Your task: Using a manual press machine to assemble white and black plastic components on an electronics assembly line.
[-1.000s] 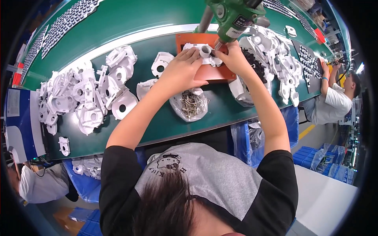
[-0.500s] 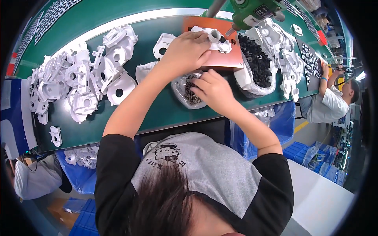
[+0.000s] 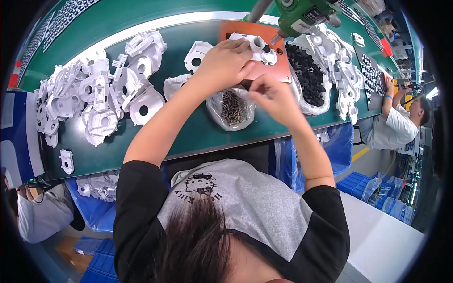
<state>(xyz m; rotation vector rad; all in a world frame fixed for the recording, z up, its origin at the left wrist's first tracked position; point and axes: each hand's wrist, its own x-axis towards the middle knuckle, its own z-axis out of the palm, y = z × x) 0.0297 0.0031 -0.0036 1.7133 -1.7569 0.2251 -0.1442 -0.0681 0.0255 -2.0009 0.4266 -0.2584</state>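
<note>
On the orange plate (image 3: 278, 70) lies a white plastic housing (image 3: 267, 57) with a short round tube. My left hand (image 3: 224, 65) rests over the housing's left end, its fingers curled down and holding it against the plate. My right hand (image 3: 276, 98) is raised beside a clear plastic bag of screws (image 3: 232, 109), thumb and fingers drawn together. What is pinched there, if anything, is too small to make out. Above the plate's right side, the green machine (image 3: 302, 16) points its metal tip toward the housing.
White plastic housings (image 3: 101, 96) are heaped at the left, more (image 3: 348, 82) at the right. Small black parts (image 3: 309, 78) fill a bag right of the plate. Blue lined bins (image 3: 96, 210) stand below the table edge. Another person (image 3: 394, 125) works at the far right.
My right hand has come up out of the screw bag and moved right, uncovering the screws. My left hand stays on the housing.
</note>
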